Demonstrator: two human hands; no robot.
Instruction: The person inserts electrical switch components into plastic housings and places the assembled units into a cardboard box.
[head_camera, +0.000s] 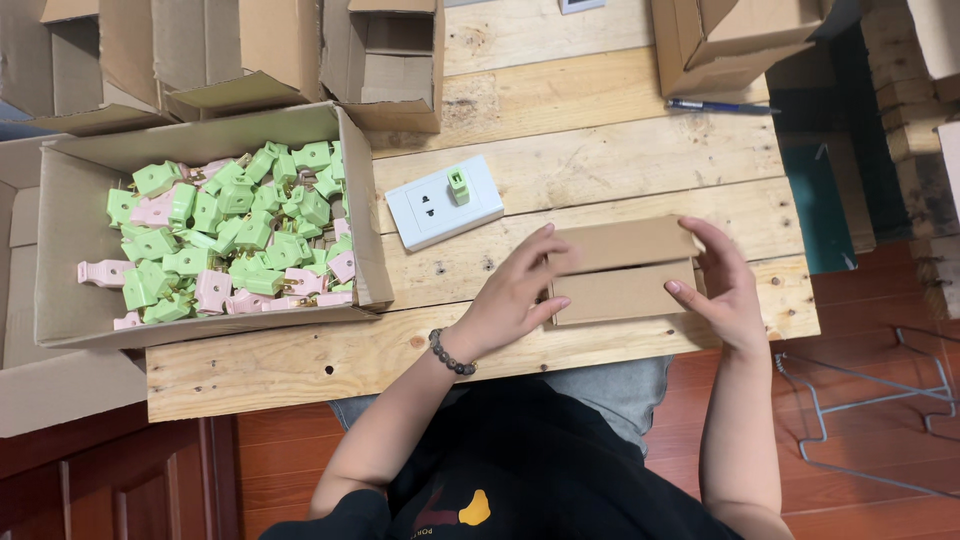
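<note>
Two hands hold one small brown box (622, 272) flat on the wooden counter (300, 365): the left hand (510, 295) spread over its left end, the right hand (722, 290) cupping its right end (fingers loosely curved). Beyond lies one white socket plate (432, 208) carrying a green plug (459, 186); further left, an open carton (60, 250) heaped with green and pink plugs (230, 235).

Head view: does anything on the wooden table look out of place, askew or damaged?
One small thing: a pink plug sticks out over the left edge of the open carton of green and pink plugs. Both hands, left and right, hold a small flat cardboard box. A blue pen lies near the far edge. Nothing looks damaged.
</note>
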